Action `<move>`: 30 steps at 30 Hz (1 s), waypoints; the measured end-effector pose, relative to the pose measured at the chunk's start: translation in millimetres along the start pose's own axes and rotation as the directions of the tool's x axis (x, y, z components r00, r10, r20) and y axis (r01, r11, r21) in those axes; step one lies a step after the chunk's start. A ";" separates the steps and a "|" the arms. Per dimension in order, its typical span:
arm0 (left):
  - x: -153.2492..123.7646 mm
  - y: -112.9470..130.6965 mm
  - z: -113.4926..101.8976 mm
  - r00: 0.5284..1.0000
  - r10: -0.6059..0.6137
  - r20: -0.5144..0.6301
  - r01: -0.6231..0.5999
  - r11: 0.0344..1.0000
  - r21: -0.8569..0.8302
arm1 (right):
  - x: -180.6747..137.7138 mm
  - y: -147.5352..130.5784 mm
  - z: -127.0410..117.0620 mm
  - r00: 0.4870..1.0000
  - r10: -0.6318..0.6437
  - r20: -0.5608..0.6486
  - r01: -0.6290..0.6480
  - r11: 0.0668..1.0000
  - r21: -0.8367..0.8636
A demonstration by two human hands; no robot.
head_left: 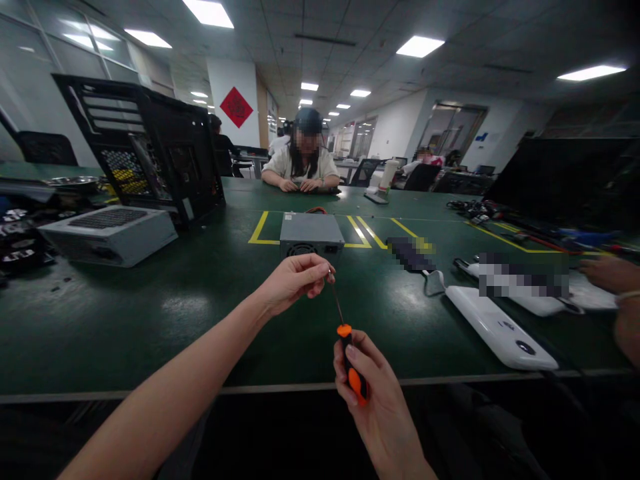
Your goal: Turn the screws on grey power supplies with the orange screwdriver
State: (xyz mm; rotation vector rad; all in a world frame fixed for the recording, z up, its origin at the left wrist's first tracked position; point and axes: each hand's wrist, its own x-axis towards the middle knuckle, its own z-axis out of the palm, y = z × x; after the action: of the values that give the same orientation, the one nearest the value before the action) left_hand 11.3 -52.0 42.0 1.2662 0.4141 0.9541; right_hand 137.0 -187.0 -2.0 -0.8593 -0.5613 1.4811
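Note:
An orange and black screwdriver [355, 373] is gripped by its handle in my right hand [380, 393], its thin shaft pointing up and slightly left. At the tip of that shaft, my left hand [295, 283] is closed in a pinch of thumb and forefinger. Whatever sits between those fingertips is too small to make out. Just beyond my left hand, a grey computer power supply [311, 230] lies on the green table [220, 333], its fan grille and socket facing me.
To the left stand a black computer case [150, 147] and a second power supply [110, 230]. White devices [500, 327] and a dark phone-like object [413, 255] lie right. Another person's hand [607, 273] reaches in at the right edge. Someone sits opposite [300, 167].

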 end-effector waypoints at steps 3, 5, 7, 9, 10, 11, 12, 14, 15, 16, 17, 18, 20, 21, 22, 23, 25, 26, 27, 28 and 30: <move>-0.7 1.0 0.5 1.000 0.021 0.006 -0.021 0.998 0.060 | -0.9 0.2 0.5 1.000 -0.004 -0.014 0.004 1.000 -0.007; -0.8 1.4 0.6 1.000 0.022 0.012 -0.022 0.997 0.080 | -1.2 1.7 -0.4 0.999 0.001 -0.047 -0.001 1.000 0.011; -0.5 1.1 0.7 1.000 0.018 0.015 -0.019 0.997 0.071 | -1.0 3.1 -1.0 0.997 0.014 -0.081 -0.012 0.999 0.031; 0.2 0.1 0.8 1.000 0.011 0.016 -0.012 0.999 0.048 | -0.8 4.0 -0.7 0.994 0.040 -0.106 -0.036 0.998 0.041; 0.7 -0.7 0.7 1.000 0.008 0.014 -0.008 0.999 0.038 | -0.7 4.1 -0.1 0.992 0.054 -0.113 -0.049 0.998 0.045; 1.2 -1.8 0.6 1.000 0.005 0.009 -0.005 1.000 0.030 | -0.7 4.1 0.6 0.991 0.067 -0.117 -0.061 0.997 0.050; 1.7 -3.2 0.4 1.000 0.001 0.001 -0.001 1.000 0.027 | -0.7 3.9 1.4 0.990 0.075 -0.117 -0.069 0.996 0.056; 2.9 -6.8 -0.6 1.000 -0.019 -0.016 0.019 0.999 0.038 | 0.0 2.8 2.9 0.989 0.084 -0.119 -0.075 0.994 0.076; 3.8 -9.1 -1.4 0.999 -0.036 -0.022 0.037 0.998 0.050 | 1.0 1.7 3.5 0.989 0.085 -0.122 -0.074 0.993 0.092; 4.7 -11.6 -2.5 0.998 -0.055 -0.027 0.057 0.996 0.065 | 2.7 -0.1 3.8 0.989 0.085 -0.123 -0.072 0.991 0.109; 5.9 -14.4 -4.0 0.997 -0.076 -0.035 0.078 0.994 0.081 | 5.2 -2.6 4.0 0.989 0.083 -0.121 -0.068 0.989 0.128; 7.3 -17.4 -5.7 0.994 -0.094 -0.052 0.098 0.990 0.098 | 8.6 -6.0 4.1 0.990 0.082 -0.117 -0.064 0.987 0.146; 10.4 -23.2 -10.1 0.986 -0.126 -0.114 0.140 0.981 0.132 | 18.5 -14.8 3.7 0.991 0.080 -0.109 -0.060 0.983 0.175; 12.2 -26.0 -12.6 0.978 -0.140 -0.152 0.163 0.975 0.152 | 24.6 -20.0 3.3 0.991 0.083 -0.107 -0.063 0.981 0.184; 13.9 -28.6 -15.2 0.970 -0.151 -0.190 0.185 0.967 0.175 | 31.4 -25.2 2.6 0.990 0.087 -0.110 -0.065 0.979 0.191; 15.7 -31.1 -17.9 0.962 -0.157 -0.222 0.203 0.958 0.204 | 38.6 -30.2 1.8 0.989 0.095 -0.110 -0.072 0.979 0.192; 19.1 -35.8 -22.9 0.953 -0.143 -0.267 0.220 0.934 0.283 | 53.0 -38.4 -0.8 0.988 0.109 -0.112 -0.088 0.979 0.183; 20.6 -38.3 -25.1 0.952 -0.123 -0.282 0.218 0.916 0.337 | 59.6 -41.3 -2.4 0.986 0.119 -0.115 -0.098 0.979 0.179; 22.1 -41.0 -27.3 0.952 -0.100 -0.289 0.214 0.892 0.398 | 65.6 -43.5 -4.1 0.984 0.132 -0.120 -0.110 0.978 0.177; 23.4 -43.9 -29.2 0.954 -0.073 -0.290 0.208 0.859 0.467 | 70.9 -45.0 -5.8 0.982 0.146 -0.123 -0.123 0.977 0.176; 25.4 -50.1 -32.6 0.964 -0.012 -0.267 0.180 0.767 0.615 | 78.7 -46.7 -8.6 0.977 0.174 -0.127 -0.151 0.974 0.170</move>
State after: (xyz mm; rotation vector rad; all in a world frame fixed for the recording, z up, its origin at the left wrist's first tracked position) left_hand 20.5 -12.0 -8.3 1.7196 1.0645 0.9148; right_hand 176.6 -105.8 15.1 -0.8920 -0.2679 1.5759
